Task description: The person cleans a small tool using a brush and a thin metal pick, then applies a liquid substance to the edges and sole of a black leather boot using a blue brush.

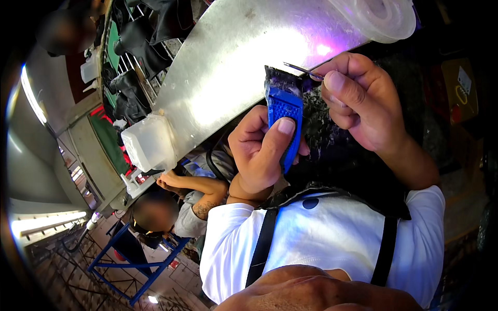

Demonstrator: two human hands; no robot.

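My left hand [262, 147] is wrapped around the textured blue handle of what looks like a brush [285, 106], with the thumb pressed on its face. The brush's dark head points up and is caked with whitish residue. In my right hand [365, 98], thumb and forefinger pinch a thin dark metal pick [301, 69]. The pick's tip points left, just above the dark head; whether they touch I cannot tell. A black apron [342, 171] with whitish smears lies below both hands.
A shiny metal table [223, 78] runs in front, its edge close to the brush. A clear round container [386, 18] stands at its far right, and a translucent plastic container [150, 142] at its left end. Black boots [137, 44] sit on a rack beyond. A co-worker's arm [199, 189] is at left.
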